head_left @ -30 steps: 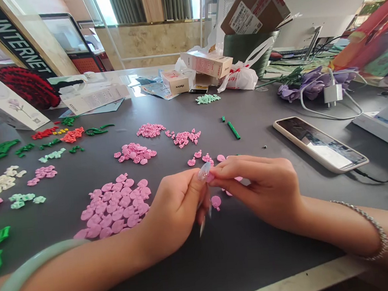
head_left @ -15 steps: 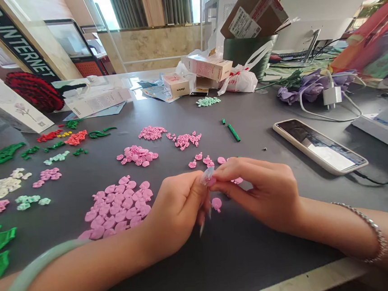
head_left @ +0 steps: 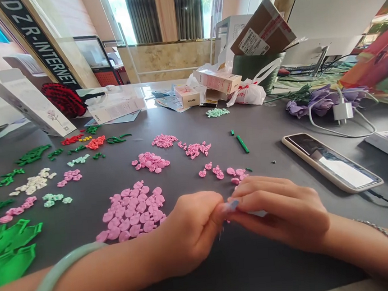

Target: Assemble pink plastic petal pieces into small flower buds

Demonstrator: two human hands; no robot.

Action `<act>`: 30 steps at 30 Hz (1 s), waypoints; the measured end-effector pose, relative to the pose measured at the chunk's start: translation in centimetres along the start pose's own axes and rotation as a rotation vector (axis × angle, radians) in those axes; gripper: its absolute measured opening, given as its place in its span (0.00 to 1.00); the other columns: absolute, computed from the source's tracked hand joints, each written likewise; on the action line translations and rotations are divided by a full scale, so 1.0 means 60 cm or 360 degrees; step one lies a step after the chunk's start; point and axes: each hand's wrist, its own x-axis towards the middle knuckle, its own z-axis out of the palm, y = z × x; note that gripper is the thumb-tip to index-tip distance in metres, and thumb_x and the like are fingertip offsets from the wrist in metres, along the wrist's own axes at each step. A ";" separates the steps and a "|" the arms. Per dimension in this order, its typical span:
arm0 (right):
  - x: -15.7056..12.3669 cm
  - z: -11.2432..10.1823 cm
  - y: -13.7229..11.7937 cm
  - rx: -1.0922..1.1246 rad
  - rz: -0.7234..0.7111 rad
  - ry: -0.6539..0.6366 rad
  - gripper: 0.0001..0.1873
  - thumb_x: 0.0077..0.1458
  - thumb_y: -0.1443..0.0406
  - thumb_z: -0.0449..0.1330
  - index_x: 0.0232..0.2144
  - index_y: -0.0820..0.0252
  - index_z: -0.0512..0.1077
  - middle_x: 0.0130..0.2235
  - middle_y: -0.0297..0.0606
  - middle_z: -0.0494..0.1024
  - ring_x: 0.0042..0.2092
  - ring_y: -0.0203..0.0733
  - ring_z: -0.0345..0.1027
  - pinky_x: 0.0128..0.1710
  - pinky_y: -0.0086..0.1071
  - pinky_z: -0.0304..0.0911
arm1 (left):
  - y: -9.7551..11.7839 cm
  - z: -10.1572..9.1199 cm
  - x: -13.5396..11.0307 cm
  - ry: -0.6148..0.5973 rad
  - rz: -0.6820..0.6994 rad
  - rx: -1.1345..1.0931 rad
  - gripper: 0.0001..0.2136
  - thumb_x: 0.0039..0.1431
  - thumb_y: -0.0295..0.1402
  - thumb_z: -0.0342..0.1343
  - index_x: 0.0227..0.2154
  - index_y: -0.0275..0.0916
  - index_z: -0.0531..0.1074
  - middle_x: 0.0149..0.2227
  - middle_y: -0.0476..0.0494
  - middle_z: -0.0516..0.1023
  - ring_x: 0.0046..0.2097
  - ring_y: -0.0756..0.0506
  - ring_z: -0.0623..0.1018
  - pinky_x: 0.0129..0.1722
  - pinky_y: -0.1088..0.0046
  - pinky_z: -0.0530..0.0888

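My left hand (head_left: 190, 234) and my right hand (head_left: 278, 213) meet over the dark grey table (head_left: 205, 271), fingertips pressed together around a tiny piece that they mostly hide. A long pale fingernail (head_left: 231, 205) shows at the pinch. Left of my left hand lies a large heap of pink petal-shaped plastic pieces (head_left: 130, 213), almost touching it. Just above my right hand sits a small group of pink pieces (head_left: 237, 174). Several more pink clusters (head_left: 150, 162) lie farther up the table.
Sorted red, cream, mint and green plastic pieces (head_left: 34, 184) spread to the left, with large green leaf pieces (head_left: 9, 254) at lower left. A phone (head_left: 331, 163) lies to the right. Boxes, bags and purple artificial flowers (head_left: 322, 100) stand along the back.
The whole view has shifted as my head moved. My hands now sit lower in the picture, and the pink piece earlier visible on the table below them is hidden.
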 end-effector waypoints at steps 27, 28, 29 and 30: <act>0.020 -0.012 0.064 0.0085 0.0547 -0.0800 0.07 0.55 0.62 0.62 0.35 0.59 0.76 0.35 0.36 0.70 0.34 0.32 0.67 0.33 0.25 0.62 | 0.003 0.010 -0.006 -0.0215 0.0130 0.0399 0.22 0.68 0.39 0.33 0.20 0.36 0.59 0.20 0.50 0.62 0.22 0.52 0.60 0.23 0.74 0.54; 0.022 -0.011 0.068 0.0067 0.0520 -0.0772 0.07 0.55 0.63 0.61 0.35 0.59 0.76 0.35 0.37 0.71 0.33 0.33 0.67 0.33 0.25 0.63 | 0.004 0.010 -0.007 -0.0218 0.0145 0.0415 0.23 0.68 0.40 0.33 0.19 0.36 0.59 0.20 0.50 0.62 0.22 0.52 0.60 0.23 0.74 0.54; 0.025 -0.009 0.074 0.0035 0.0481 -0.0740 0.07 0.56 0.63 0.61 0.35 0.60 0.76 0.35 0.37 0.72 0.33 0.33 0.67 0.33 0.25 0.63 | 0.004 0.010 -0.008 -0.0222 0.0158 0.0435 0.23 0.68 0.40 0.33 0.19 0.36 0.60 0.20 0.50 0.62 0.22 0.52 0.59 0.23 0.74 0.55; 0.030 -0.006 0.080 0.0005 0.0421 -0.0693 0.07 0.56 0.65 0.60 0.35 0.60 0.76 0.35 0.38 0.73 0.33 0.33 0.68 0.33 0.25 0.63 | 0.005 0.010 -0.008 -0.0231 0.0170 0.0460 0.23 0.67 0.40 0.33 0.19 0.36 0.60 0.20 0.50 0.62 0.22 0.52 0.60 0.23 0.74 0.55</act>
